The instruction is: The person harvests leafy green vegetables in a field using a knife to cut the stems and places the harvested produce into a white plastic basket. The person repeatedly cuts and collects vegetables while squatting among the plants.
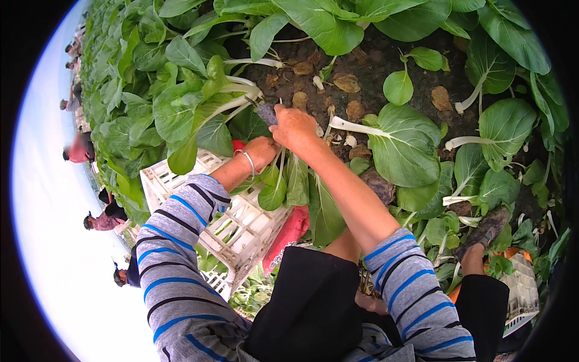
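Note:
My right hand (295, 129) is closed around a tool with a dark grey handle (267, 114); its thin tip points towards the white stem base of a bok choy plant (212, 102). Just below and left, my left hand (262, 153), with a silver bracelet at the wrist, is closed on thin leaf stalks. Green leaves (272, 192) hang beneath it. The two hands are close together, and their fingertips are partly hidden. To the right, a loose bok choy leaf (405, 145) with a thick white stalk lies on the soil.
White plastic crate (239, 235) stands below my left hand, beside red cloth (289, 231). Another crate (520, 289) is at lower right. Dense bok choy (131, 104) grows at left and top. Cut leaves and brown dead leaves (346, 83) litter the soil. Several people (80, 151) are at far left.

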A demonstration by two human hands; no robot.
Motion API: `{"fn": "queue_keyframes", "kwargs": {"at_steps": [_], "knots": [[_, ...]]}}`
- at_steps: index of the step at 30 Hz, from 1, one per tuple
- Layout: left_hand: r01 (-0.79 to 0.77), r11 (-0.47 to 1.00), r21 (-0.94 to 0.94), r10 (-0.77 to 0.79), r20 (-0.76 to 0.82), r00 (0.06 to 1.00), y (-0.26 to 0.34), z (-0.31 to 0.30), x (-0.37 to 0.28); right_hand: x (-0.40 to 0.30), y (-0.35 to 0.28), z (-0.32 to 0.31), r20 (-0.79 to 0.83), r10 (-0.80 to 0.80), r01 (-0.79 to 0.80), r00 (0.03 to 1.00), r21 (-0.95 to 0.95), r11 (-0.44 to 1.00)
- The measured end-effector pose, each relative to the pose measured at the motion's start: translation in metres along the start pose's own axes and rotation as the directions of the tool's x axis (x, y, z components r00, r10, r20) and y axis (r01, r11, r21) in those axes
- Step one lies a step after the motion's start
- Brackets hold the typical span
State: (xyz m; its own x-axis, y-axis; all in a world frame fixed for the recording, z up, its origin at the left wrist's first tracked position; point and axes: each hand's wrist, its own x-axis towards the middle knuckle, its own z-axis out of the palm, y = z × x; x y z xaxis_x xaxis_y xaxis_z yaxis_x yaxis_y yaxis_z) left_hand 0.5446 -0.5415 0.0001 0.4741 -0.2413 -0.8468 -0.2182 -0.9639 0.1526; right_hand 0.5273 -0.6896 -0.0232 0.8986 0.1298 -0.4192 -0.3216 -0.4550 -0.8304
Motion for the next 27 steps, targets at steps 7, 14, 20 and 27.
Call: {"fn": "queue_keyframes", "kwargs": {"at_steps": [7,14,20,27], "knots": [[0.174,0.414,0.894,0.522,-0.389,0.759,0.002,-0.081,-0.002,0.018,0.005,0.031,-0.109,0.077,-0.069,0.991,0.073,0.995],[0.417,0.307,0.855,0.275,-0.5,0.821,-0.044,-0.073,0.026,0.024,0.008,0.048,-0.159,0.392,-0.289,0.906,0.443,0.849],[0.384,0.325,0.864,0.098,-0.435,0.895,-0.04,-0.071,0.024,0.013,0.006,0.056,-0.125,0.249,-0.203,0.96,0.299,0.932],[0.401,0.337,0.852,0.003,-0.427,0.904,-0.017,-0.054,0.018,0.025,0.001,0.063,-0.081,0.263,-0.23,0.961,0.287,0.93]]}}
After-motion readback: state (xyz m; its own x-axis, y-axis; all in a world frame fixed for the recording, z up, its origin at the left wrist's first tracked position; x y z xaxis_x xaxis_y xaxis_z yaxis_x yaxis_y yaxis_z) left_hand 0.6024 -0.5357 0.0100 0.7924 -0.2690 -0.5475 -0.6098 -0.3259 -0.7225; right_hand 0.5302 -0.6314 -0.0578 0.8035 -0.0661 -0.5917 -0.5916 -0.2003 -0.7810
